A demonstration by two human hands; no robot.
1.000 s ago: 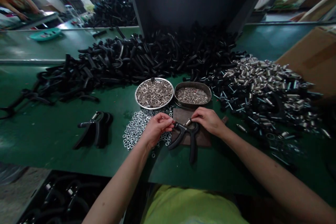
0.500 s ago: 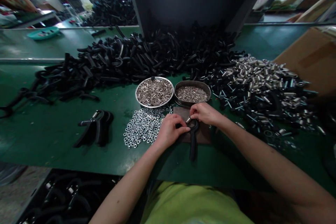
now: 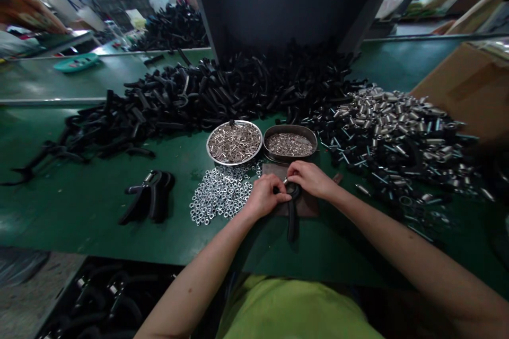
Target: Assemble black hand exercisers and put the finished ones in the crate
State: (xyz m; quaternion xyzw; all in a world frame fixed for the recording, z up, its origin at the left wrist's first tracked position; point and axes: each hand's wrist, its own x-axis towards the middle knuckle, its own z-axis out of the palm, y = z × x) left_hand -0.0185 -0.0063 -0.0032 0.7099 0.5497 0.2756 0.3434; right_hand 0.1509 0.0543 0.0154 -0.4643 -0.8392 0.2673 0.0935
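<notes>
hand gripper (image 3: pixel 292 217) handle points toward the person, head away.

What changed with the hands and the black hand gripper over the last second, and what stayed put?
The left hand moved right from the edge of the nuts onto the hand gripper and now covers its left handle. The right hand held on at the top throughout. The gripper stayed on the brown pad, as did the two dishes, the finished grippers and the heaps of parts.
</notes>
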